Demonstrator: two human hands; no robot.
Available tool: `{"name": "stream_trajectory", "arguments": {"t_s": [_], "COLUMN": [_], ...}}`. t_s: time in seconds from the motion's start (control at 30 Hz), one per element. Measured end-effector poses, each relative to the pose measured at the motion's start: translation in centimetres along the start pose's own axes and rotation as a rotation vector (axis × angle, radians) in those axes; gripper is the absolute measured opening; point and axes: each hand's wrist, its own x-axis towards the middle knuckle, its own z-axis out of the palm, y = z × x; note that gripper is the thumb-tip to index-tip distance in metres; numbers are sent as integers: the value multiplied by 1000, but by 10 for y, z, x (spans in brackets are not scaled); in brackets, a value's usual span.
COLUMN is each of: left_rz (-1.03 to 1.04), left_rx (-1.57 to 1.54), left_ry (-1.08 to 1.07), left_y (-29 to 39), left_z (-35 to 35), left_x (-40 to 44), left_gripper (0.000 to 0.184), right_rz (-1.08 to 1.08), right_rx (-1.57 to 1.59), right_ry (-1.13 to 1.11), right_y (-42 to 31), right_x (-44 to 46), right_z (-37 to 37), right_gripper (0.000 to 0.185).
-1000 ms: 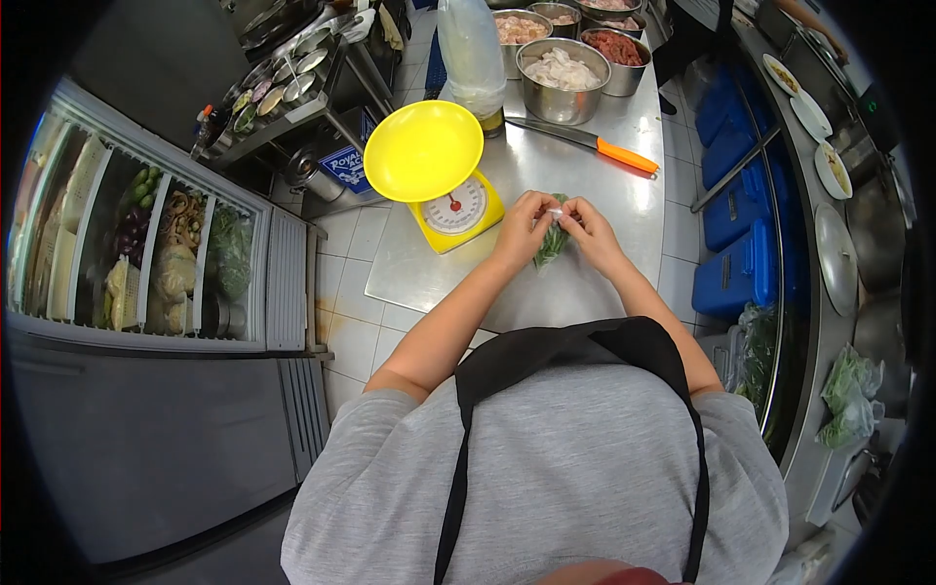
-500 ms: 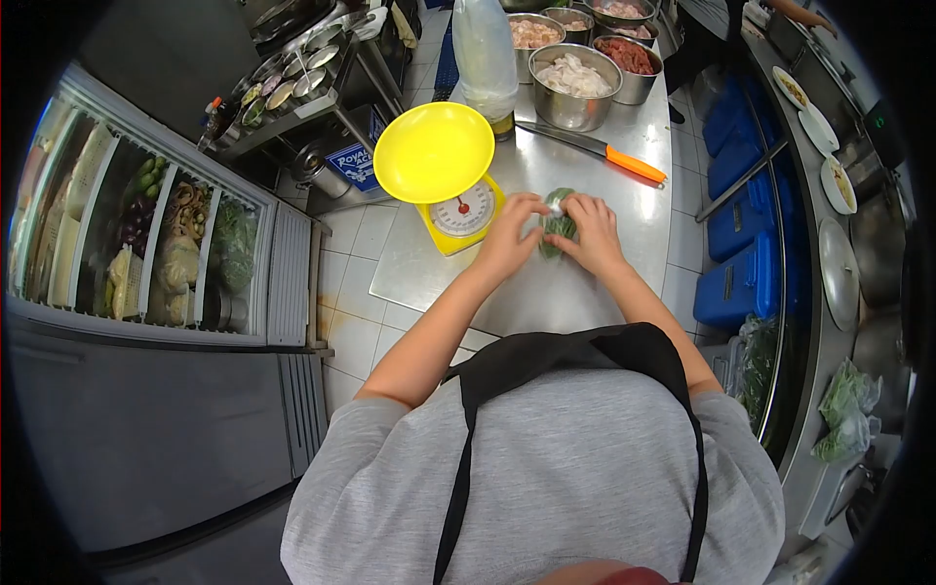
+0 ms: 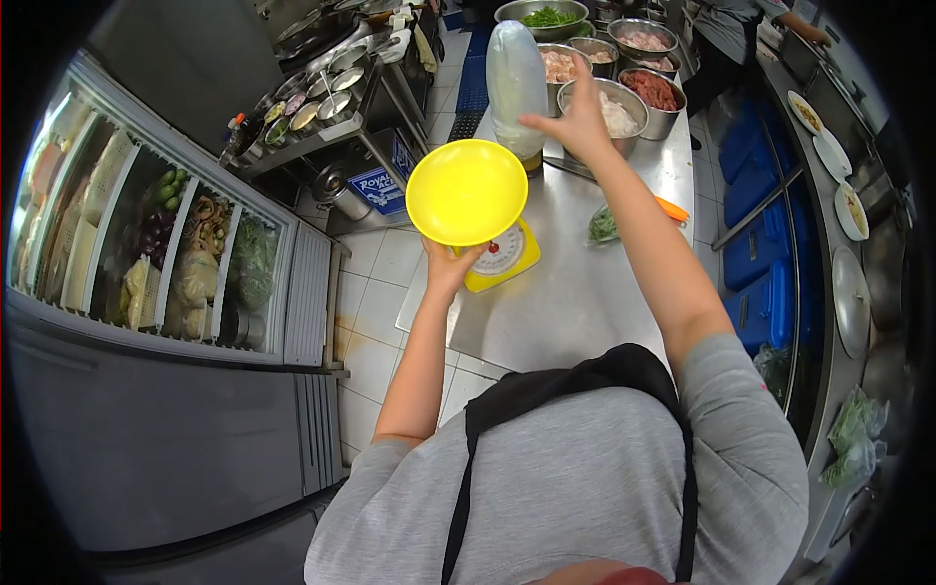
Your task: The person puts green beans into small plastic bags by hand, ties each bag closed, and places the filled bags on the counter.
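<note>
My left hand (image 3: 447, 265) is under the near rim of the yellow kitchen scale's pan (image 3: 466, 190), gripping the scale; its thumb shows and its other fingers are partly hidden. My right hand (image 3: 580, 122) is raised over the table, thumb and fingers apart, with nothing in it. Its thumb overlaps the edge of a tall bundle of clear plastic bags (image 3: 517, 83); I cannot tell whether they touch. Below my right forearm lies a small plastic bag of green leaves (image 3: 603, 226). A knife with an orange handle (image 3: 673, 210) is partly covered by that forearm.
Steel pots of raw meat (image 3: 651, 90) and a bowl of chopped greens (image 3: 548, 17) crowd the table's far end. A glass-front fridge (image 3: 283, 283) stands left, a sauce rack (image 3: 322, 112) beyond it. Plates (image 3: 850, 212) line the right counter; another person (image 3: 726, 39) stands far right.
Both hands have left the small bag of greens, which now lies on the table. My left hand has gone to the scale, and my right hand has risen toward the plastic bags. The view has shifted.
</note>
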Motion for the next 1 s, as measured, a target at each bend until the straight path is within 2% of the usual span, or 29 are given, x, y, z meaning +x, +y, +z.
{"name": "stream_trajectory", "arguments": {"t_s": [0.03,0.07,0.1,0.13,0.2,0.27,0.33,0.57,0.63,0.8,0.87,0.9,0.93,1.0], "left_rz": [-10,-22,-4,-2,-27,-5,-184,-202,-184,-155,-132,-145,-162,-119], "left_rx": [37,73,29,28,-151,-246,-312,-250,-219,-193,-204,-172,-182,-98], "left_ry": [-19,-38,4,6,-110,-102,-228,-358,-380,-458,-519,-513,-533,-571], "left_y": [0,-1,-8,-17,-27,-30,-18,-9,-9,-20,-32,-32,-29,-48], "left_z": [1,3,4,4,1,2,-3,5,9,15,20,23,24,24], "left_x": [2,4,6,9,16,23,28,69,81,115,131,137,141,155], "left_gripper": [85,81,70,70,65,58,60,50,46,49,50,50,50,44], "right_rz": [-4,102,209,206,258,267,240,260,216,154,109,96,81,64], "right_rx": [1,10,20,20,154,154,132,108,79,47,-130,11,150,90], "right_ry": [5,-30,-66,-66,-235,-181,-117,-114,-5,-105,-70,-46,-19,4], "right_y": [0,5,11,21,31,32,41,64,72,108,115,116,117,78], "right_x": [15,27,31,31,35,36,44,68,72,86,75,68,53,14], "right_z": [17,36,50,59,72,78,88,98,98,94,88,80,66,-1], "right_gripper": [106,108,110,110,109,102,96,84,78,85,88,88,88,86]}}
